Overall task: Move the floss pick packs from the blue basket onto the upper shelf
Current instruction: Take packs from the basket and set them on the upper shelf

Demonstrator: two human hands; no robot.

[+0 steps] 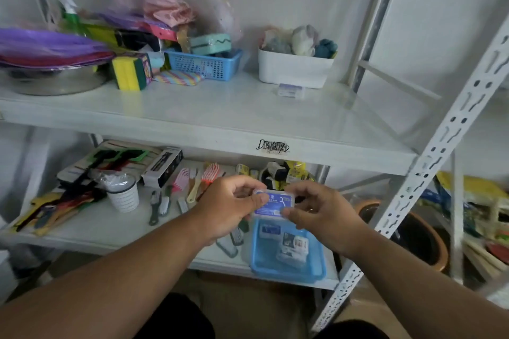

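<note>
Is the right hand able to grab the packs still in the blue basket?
Probably not yet: the right hand and left hand both pinch a floss pack above the blue basket. Nothing else covers the packs inside.

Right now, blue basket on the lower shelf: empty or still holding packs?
Not empty. The blue basket holds at least two floss pick packs; both hands hold another pack above it.

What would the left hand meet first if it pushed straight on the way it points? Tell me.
The left hand points right, where it already pinches the floss pick pack; beyond it, probably the right hand on the other end, though depth is unclear.
</note>
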